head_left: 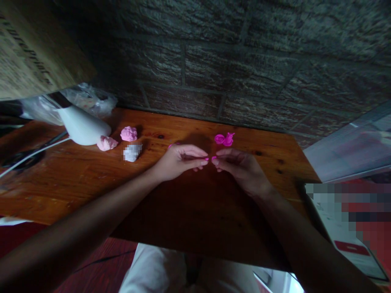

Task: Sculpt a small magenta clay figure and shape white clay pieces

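Above the wooden tabletop point(195, 211), the left hand point(180, 162) has its fingers closed on a small pink bit point(207, 159), and the right hand point(236, 165) has its fingers pinched on a magenta piece point(214, 158), the tips facing each other, near but apart. Just beyond the right hand lie a round magenta part point(219, 139) and a magenta figure-shaped part point(228, 139). Left of the hands sit a pink lump point(128, 133), a pale pink lump point(106, 143) and a whitish lump point(132, 153), near a white tapered object point(84, 124)
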Demonstrator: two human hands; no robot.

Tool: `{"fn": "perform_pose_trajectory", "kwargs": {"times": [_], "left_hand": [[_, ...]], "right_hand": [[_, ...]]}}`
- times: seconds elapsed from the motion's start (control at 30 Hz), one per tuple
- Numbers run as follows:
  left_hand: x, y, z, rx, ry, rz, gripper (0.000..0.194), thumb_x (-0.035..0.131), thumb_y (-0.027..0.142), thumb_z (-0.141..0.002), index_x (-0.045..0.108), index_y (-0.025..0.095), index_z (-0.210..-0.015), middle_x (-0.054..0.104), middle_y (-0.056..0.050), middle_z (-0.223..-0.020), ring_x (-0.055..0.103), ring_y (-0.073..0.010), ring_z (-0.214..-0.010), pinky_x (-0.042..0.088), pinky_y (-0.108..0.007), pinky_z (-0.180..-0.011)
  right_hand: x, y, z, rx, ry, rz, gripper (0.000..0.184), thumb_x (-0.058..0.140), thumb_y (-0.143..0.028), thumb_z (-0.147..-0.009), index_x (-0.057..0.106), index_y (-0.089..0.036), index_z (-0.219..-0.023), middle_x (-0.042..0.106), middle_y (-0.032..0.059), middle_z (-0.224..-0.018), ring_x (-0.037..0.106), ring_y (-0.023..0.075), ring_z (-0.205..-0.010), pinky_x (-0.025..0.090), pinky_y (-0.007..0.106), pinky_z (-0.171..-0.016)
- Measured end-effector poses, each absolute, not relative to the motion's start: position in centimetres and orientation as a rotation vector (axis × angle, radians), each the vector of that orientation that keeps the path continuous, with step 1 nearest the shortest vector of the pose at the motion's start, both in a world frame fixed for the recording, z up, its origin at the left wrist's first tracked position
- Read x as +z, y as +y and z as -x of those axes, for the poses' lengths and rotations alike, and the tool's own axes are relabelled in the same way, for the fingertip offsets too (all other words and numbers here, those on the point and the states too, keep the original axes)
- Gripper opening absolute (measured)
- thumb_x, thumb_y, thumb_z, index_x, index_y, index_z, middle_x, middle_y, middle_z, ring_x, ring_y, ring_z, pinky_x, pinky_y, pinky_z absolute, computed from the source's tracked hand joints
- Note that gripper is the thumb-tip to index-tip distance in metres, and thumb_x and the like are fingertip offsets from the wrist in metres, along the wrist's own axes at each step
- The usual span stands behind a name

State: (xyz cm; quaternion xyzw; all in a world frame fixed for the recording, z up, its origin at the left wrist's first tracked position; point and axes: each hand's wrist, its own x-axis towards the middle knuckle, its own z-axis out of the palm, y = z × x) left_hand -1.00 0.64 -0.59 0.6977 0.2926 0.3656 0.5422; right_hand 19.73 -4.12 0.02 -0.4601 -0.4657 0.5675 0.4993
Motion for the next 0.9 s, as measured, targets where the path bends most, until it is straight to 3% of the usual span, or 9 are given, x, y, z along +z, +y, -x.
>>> {"fn": "perform_pose_trajectory", "kwargs": {"times": [0.17, 0.33, 0.57, 0.9], "left_hand": [[-0.5, 0.58, 1.12, 0.859, 0.722, -1.697, 0.035, 0.08, 0.044, -0.078, 0.075, 0.011, -0.089, 0.077, -0.008, -0.078, 0.07, -0.0136, -0.063, 0.059, -0.025, -0.061], [-0.39, 0.71, 1.3, 0.855, 0.715, -1.73, 0.03, 0.076, 0.041, -0.083, 0.078, 0.014, -0.096, 0.079, -0.008, -0.084, 0.071, -0.0142, -0.069, 0.059, -0.026, -0.066], [-0.31, 0.67, 1.14, 0.858, 0.682, -1.724, 0.026, 0.076, 0.036, -0.084, 0.078, 0.013, -0.096, 0.079, -0.007, -0.087, 0.07, -0.0126, -0.068, 0.057, -0.023, -0.064], [-0.35, 0.49, 0.95, 0.882, 0.726, -1.696, 0.022, 0.078, 0.031, -0.081, 0.077, 0.012, -0.092, 0.078, -0.006, -0.081, 0.067, -0.0111, -0.066, 0.056, -0.022, -0.064]], "right_hand": [[-0.08, -4.34, -19.56, 1.426, -1.141, 1.081, 0.025, 0.09, -0.033, -0.065, 0.075, -0.021, -0.081, 0.077, 0.0004, -0.081, 0.071, 0.0146, -0.074, 0.059, 0.033, -0.078], [-0.01, -4.52, -19.57, 1.412, -1.196, 1.103, 0.021, 0.086, -0.034, -0.07, 0.079, -0.023, -0.087, 0.079, 0.002, -0.087, 0.073, 0.0162, -0.081, 0.059, 0.036, -0.086], [-0.24, -4.29, -19.7, 1.392, -1.135, 1.102, 0.034, 0.089, -0.033, -0.068, 0.079, -0.023, -0.099, 0.079, 0.0039, -0.092, 0.074, 0.0176, -0.081, 0.061, 0.036, -0.081], [-0.65, -4.36, -19.55, 1.38, -1.198, 1.089, 0.027, 0.086, -0.033, -0.071, 0.08, -0.024, -0.095, 0.079, 0.002, -0.09, 0.072, 0.0154, -0.078, 0.06, 0.033, -0.078]]}}
